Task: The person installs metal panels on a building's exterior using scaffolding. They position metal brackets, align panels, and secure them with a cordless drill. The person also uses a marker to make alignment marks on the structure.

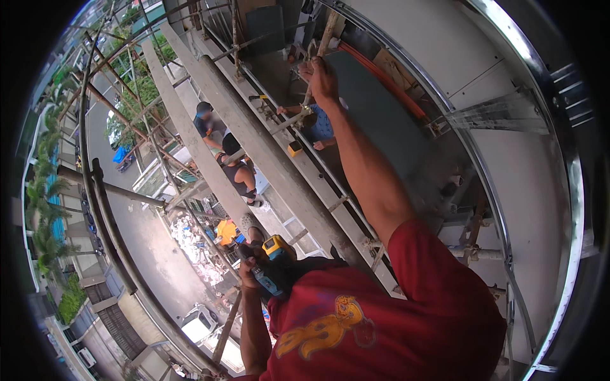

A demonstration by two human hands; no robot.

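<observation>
Closed around a teal power tool (267, 280) is the left hand (246, 273); the right hand (324, 81) meets a pole (329, 33), tightness unclear.

Left side: palm trees (49, 235) beyond paved ground (108, 197); small blue object (122, 154), kind unclear; white vehicle (199, 324) toward lower edge. Heap of mixed debris (190, 244), orange item (226, 232) beside it. Two people (240, 176) below, close together. Right side: person in blue top (322, 125); long orange-red pieces (384, 81) alongside dark grey-green panel (375, 120).
</observation>
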